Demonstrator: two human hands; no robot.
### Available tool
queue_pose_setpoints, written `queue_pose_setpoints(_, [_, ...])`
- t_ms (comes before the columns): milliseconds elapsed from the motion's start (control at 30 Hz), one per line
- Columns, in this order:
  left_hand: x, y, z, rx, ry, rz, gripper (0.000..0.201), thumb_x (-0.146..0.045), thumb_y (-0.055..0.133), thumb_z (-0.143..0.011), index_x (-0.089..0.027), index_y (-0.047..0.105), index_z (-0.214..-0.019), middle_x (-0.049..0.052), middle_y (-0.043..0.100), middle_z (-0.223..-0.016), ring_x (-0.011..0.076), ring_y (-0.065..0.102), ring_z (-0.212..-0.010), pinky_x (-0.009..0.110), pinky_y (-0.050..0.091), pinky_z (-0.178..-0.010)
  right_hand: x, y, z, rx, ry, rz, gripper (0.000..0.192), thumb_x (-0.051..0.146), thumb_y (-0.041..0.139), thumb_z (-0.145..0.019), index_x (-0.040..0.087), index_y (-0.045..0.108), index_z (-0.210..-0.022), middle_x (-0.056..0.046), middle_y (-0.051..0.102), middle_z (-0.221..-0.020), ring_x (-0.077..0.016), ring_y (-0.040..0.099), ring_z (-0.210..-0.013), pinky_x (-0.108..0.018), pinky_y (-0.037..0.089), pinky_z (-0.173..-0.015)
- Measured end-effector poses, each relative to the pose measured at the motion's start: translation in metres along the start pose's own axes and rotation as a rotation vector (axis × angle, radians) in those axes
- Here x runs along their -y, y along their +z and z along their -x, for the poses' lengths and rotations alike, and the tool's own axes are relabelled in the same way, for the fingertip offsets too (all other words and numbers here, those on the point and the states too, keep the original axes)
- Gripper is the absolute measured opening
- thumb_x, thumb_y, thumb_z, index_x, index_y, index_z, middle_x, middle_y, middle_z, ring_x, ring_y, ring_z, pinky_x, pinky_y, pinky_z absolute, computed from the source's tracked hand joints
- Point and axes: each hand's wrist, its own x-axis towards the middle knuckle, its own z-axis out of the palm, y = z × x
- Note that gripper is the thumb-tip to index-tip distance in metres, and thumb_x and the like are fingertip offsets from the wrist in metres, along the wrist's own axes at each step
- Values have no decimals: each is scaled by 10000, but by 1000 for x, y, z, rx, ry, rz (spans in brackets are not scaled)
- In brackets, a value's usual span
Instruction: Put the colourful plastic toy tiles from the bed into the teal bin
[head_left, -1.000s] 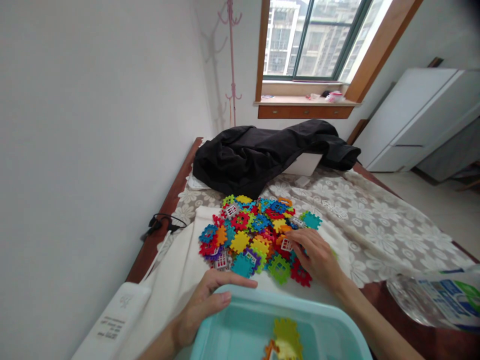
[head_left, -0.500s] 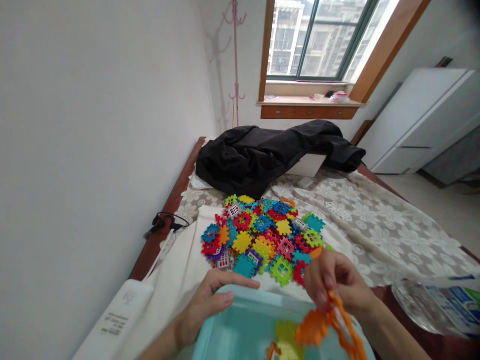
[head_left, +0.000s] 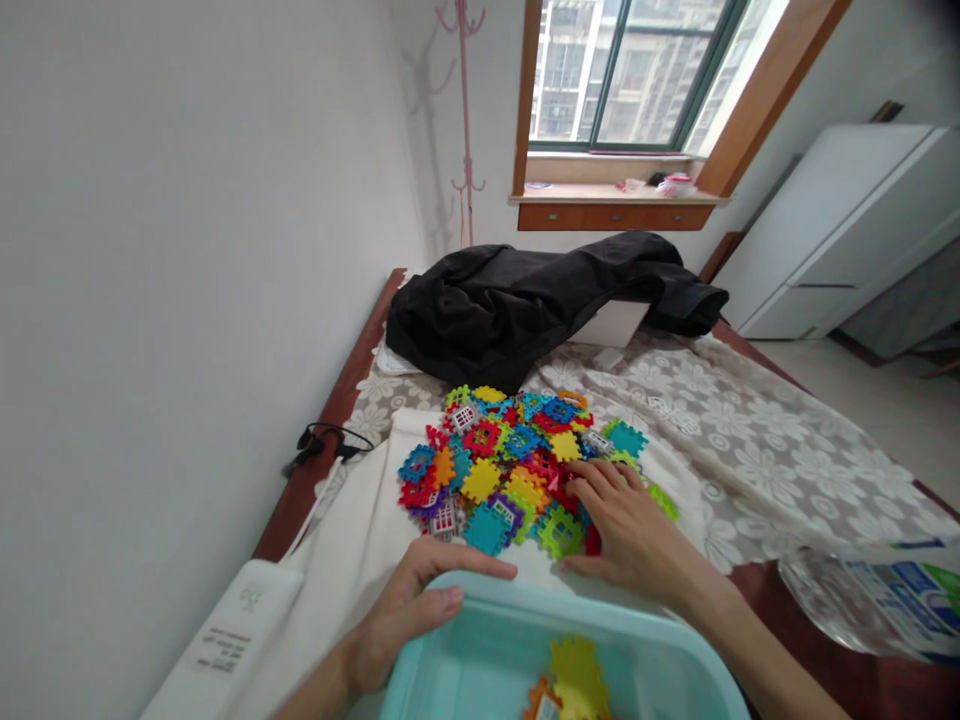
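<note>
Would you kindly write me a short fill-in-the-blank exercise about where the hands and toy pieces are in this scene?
1. The left hand grips the rim of the light ____ plastic tub.
2. The right hand rests on the pile of colourful plastic interlocking tiles, which lies on a ____ cloth.
3. Behind the pile lies a crumpled ____ jacket.

Missing words: blue; white; black

Nothing here can actually be read. The white remote [head_left: 225,640] at about seven o'clock carries a small logo and a few lines of print, too blurred to make out. The plastic bottle [head_left: 877,600] at four o'clock has a blue and green label, lettering equally illegible.
</note>
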Motion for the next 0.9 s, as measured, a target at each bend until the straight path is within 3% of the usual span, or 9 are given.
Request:
queue_pose_setpoints(67, [-4,1,1,-17,4,-32,479,-584,697,-838,-236,822,-1143,99,721,-1219,346,588,-1212,408,447,-1085,4,5,1,4,-11,18,602,513,875,-771,220,619,-1231,-168,617,-1441,-421,527,-1334,-621,365,-1121])
queue_pose_setpoints(200, [-9,3,2,-40,2,-62,487,-603,701,-835,-237,830,-1129,97,721,-1212,347,586,-1204,410,430,-1102,5,8,-2,-10,-76,-98,292,272,752,-905,235,596,-1149,-114,661,-1363,-345,572,-1286,-583,356,-1125])
queue_pose_setpoints(333, [-9,3,2,-39,-8,-44,497,-618,709,-821,-244,828,-1127,91,726,-1209,340,601,-1186,404,435,-1089,-3,8,-5,-82,-90,-357,108,182,629,-975,245,545,-999,-69,698,-1101,-250,637,-1028,-436,481,-928])
queue_pose_setpoints(400, [-8,3,2,-40,2,-60,489,-609,701,-829,-244,828,-1128,90,730,-1202,335,601,-1178,396,434,-1085,-5,8,-4,-167,-99,-463,114,154,580,-989,251,519,-992,-58,679,-1028,-228,627,-961,-379,499,-843])
queue_pose_setpoints(467, [-7,3,1,-41,12,-82,478,-597,690,-840,-245,829,-1133,89,732,-1196,335,597,-1183,389,430,-1083,-5,7,-4,-189,-125,-433,117,158,583,-986,250,511,-999,-68,674,-1058,-237,619,-990,-387,500,-856])
queue_pose_setpoints(633, [-6,2,1,-48,29,-122,472,-581,678,-850,-242,829,-1141,88,735,-1205,342,590,-1205,385,424,-1085,3,7,-5,57,-187,-143,310,361,785,-890,227,575,-1075,-109,664,-1273,-326,590,-1136,-508,463,-979])
queue_pose_setpoints(767, [-7,2,1,-51,34,-132,471,-582,677,-847,-243,832,-1136,87,737,-1200,339,587,-1196,390,406,-1098,5,10,-6,87,-199,-110,368,264,712,-933,217,576,-1272,-113,656,-1327,-308,584,-1170,-491,462,-1005])
queue_pose_setpoints(900, [-10,3,1,-43,25,-127,483,-593,678,-839,-240,836,-1129,90,738,-1207,341,586,-1173,409,393,-1117,7,10,-6,101,-211,-63,427,246,705,-916,235,595,-1329,-112,654,-1320,-328,569,-1191,-517,450,-1043])
